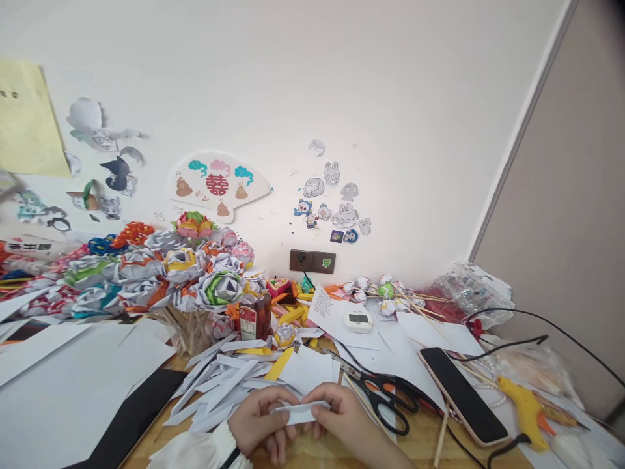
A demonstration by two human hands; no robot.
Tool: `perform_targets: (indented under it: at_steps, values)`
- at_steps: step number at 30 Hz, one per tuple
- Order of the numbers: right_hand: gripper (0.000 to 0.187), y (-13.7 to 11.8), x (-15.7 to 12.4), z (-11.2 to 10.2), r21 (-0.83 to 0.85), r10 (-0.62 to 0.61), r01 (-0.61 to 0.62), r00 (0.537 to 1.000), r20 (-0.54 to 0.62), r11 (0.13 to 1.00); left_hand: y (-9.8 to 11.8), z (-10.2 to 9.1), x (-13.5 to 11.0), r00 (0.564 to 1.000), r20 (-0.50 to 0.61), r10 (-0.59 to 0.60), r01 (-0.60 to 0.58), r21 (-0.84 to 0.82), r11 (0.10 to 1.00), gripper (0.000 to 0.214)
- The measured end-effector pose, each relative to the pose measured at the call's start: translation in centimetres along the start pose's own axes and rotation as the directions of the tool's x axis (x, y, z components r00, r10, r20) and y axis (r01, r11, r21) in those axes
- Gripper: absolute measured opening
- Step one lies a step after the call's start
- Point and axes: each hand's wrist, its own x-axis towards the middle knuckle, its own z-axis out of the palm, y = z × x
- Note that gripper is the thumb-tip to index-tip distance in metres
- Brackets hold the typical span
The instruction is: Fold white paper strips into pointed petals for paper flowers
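A small folded strip of white paper (300, 413) is stretched between my two hands, low in the middle of the view. My left hand (261, 417) pinches its left end between thumb and fingers. At the other end, my right hand (339, 410) grips it the same way, thumb on top. Loose white paper strips (215, 387) lie in a heap just beyond and left of my hands. Behind them is a stack of white paper squares (308, 370). Black-handled scissors (385, 397) rest to the right of my right hand.
Folded paper flowers (180, 270) on sticks stand bunched at the back left. To the right lie a phone (463, 394), a yellow glue gun (527, 412) and black cables. A white timer (359, 320) sits farther back. White sheets (73, 384) cover the left side.
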Motion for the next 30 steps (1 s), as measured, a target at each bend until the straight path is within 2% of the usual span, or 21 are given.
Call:
perform_targets:
  at_steps: [7, 13, 15, 17, 19, 26, 30]
  values:
    - [0.021, 0.2, 0.2, 0.0, -0.022, -0.009, 0.008, 0.999, -0.041, 1.000, 0.0, -0.2, 0.1, 1.000, -0.027, -0.009, 0.007, -0.065, 0.998, 0.031]
    - [0.018, -0.1, 0.1, -0.2, -0.125, -0.108, 0.104, 0.994, -0.027, 0.987, -0.5, 0.0, 0.2, 0.998, -0.043, 0.050, -0.051, -0.006, 0.999, 0.036]
    - [0.015, -0.1, 0.0, -0.3, -0.176, -0.107, 0.100, 0.994, -0.031, 0.979, -0.9, 0.1, 0.3, 0.995, -0.060, 0.081, -0.080, 0.021, 0.997, 0.038]
    - [0.010, -0.2, 0.0, -0.3, -0.233, -0.081, 0.064, 0.995, -0.062, 0.970, -1.2, 0.1, 0.3, 0.989, -0.076, 0.124, -0.118, 0.076, 0.990, 0.049]
    - [0.014, -0.4, 0.0, -0.2, -0.280, -0.071, 0.043, 0.993, -0.090, 0.959, -1.4, 0.1, 0.3, 0.982, -0.099, 0.164, -0.147, 0.155, 0.977, 0.056]
    - [0.020, -0.6, 0.0, 0.1, -0.368, -0.067, 0.020, 0.991, -0.115, 0.929, -1.3, -0.4, 0.3, 0.979, -0.160, 0.126, -0.042, 0.446, 0.894, 0.043]
    - [0.021, -1.2, -0.1, 0.2, -0.396, -0.053, 0.007, 0.993, -0.107, 0.918, -0.9, -0.3, 0.0, 0.970, -0.179, 0.167, -0.057, 0.497, 0.866, 0.041]
